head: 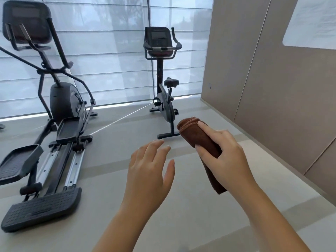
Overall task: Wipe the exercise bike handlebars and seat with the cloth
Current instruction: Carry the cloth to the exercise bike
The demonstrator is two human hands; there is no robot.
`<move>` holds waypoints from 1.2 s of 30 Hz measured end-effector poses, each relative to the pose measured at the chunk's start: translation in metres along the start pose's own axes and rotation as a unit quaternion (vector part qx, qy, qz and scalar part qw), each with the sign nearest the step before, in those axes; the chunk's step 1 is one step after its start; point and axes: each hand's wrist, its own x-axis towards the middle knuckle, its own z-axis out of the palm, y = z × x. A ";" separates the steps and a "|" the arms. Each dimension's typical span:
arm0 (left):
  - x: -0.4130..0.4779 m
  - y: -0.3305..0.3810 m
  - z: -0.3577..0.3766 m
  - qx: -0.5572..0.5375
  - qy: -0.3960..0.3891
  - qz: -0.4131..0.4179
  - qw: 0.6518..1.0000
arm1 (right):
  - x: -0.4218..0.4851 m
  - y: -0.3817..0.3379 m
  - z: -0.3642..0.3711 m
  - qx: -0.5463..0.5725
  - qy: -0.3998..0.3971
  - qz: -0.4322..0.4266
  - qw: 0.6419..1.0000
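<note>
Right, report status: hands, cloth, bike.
Right hand grips cloth; left hand open, empty. Bike ahead, not yet reached. Elliptical stands left, off the path.

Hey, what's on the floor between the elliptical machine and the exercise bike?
Nothing stands there. The head view shows bare grey floor between the elliptical and the exercise bike, crossed only by a thin bright streak of light.

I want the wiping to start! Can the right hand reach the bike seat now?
Probably not yet: the right hand grips the cloth far short of the seat; only floor lies between.
</note>
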 end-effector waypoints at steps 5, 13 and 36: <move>0.061 -0.058 0.047 0.012 0.008 -0.028 0.999 | 0.081 0.032 0.057 -0.004 -0.053 -0.008 0.999; 0.171 -0.194 0.130 0.019 -0.020 -0.037 0.999 | 0.232 0.069 0.183 0.014 -0.046 -0.011 0.999; 0.516 -0.505 0.326 0.032 -0.009 -0.038 0.999 | 0.657 0.173 0.450 0.110 -0.031 -0.015 0.993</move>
